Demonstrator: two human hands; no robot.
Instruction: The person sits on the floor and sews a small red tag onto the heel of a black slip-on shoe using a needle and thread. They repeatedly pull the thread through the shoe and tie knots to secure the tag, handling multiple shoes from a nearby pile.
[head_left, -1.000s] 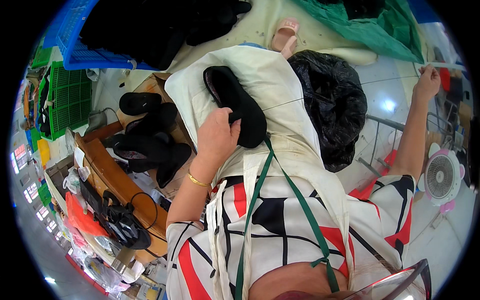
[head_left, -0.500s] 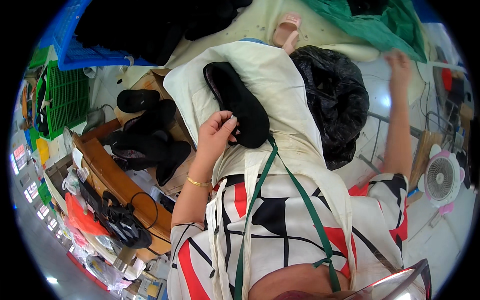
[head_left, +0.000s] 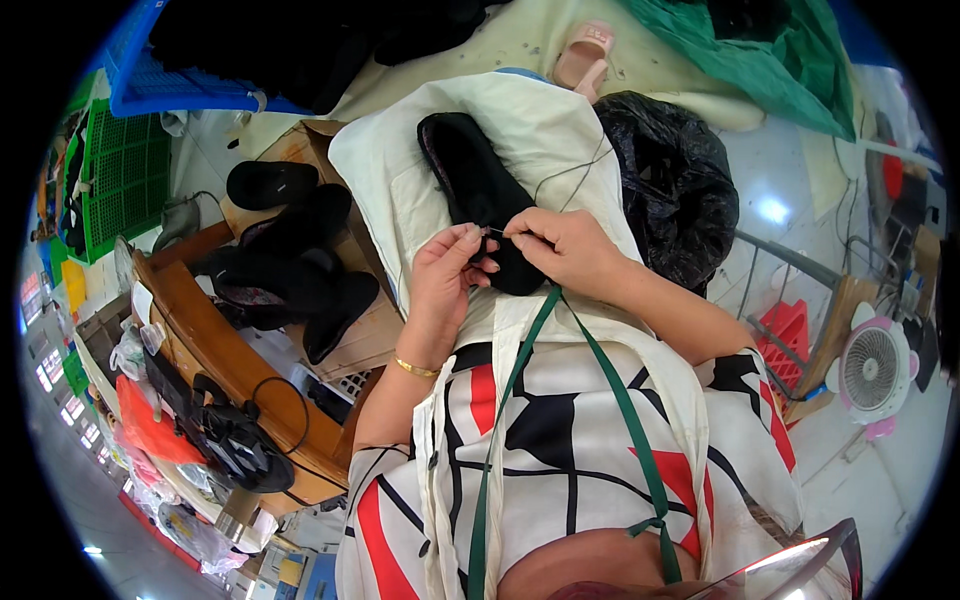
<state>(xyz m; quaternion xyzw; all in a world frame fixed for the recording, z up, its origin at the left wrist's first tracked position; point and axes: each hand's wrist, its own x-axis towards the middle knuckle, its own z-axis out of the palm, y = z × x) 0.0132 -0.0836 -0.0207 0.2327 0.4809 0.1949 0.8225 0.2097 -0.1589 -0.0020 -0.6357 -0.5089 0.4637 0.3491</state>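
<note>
A black slip-on shoe with a patterned lining lies on the white cloth across my lap, its toe toward me. My left hand is closed at the shoe's left side, thumb and forefinger pinched at its upper; what lies between the fingertips is partly hidden. My right hand pinches a thin needle over the shoe, its tip pointing at the left fingertips. A dark thread loops over the cloth beyond the right hand.
More black shoes lie on cardboard at the left, beside a wooden table. A blue crate stands far left. A black plastic bag sits right of the cloth. A fan stands at the right.
My right hand has come in from far out at the right and now meets the left hand at the shoe, with the needle pinched in it. The left hand stays at the shoe.
</note>
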